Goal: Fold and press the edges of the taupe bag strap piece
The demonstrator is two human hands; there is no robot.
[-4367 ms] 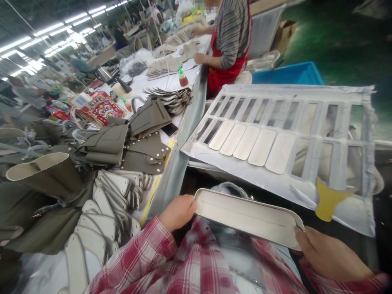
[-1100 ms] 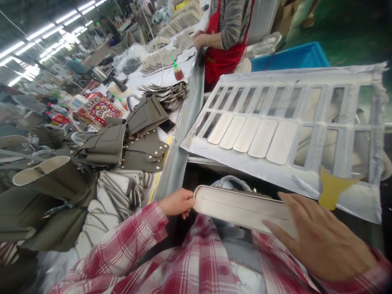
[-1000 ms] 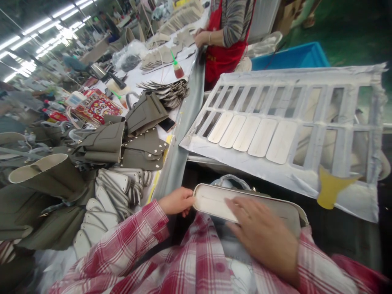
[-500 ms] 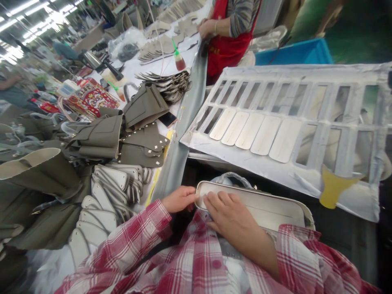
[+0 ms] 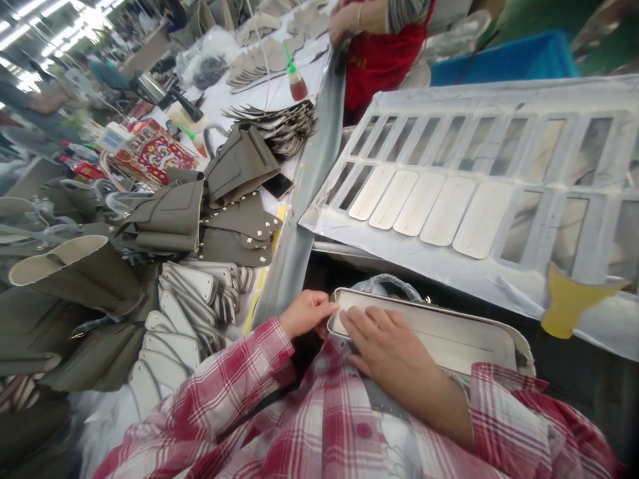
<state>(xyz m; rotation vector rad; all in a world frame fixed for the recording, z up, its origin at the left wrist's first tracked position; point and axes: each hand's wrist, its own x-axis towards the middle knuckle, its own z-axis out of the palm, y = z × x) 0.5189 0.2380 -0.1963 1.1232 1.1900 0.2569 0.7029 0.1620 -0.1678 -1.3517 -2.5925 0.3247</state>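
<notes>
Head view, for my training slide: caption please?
Left hand pinching one end of a pale panel, right hand laid on it, slotted frame beyond.

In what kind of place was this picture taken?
Probably a bag workshop: dark, bag-like bodies and piled flat pieces crowd the table, and pale panels lie on a slotted white frame.

I recorded ceiling tubes (image 5: 94, 25) at upper left, their glare burnt to white. Light fell softly across the pale strip (image 5: 462, 336) and the slotted panel (image 5: 424, 263); the recess (image 5: 322, 271) below the panel lay near-black. The far workstations (image 5: 144, 52) were hazy; toward the margins, shapes stretched and fine detail smeared.
</notes>
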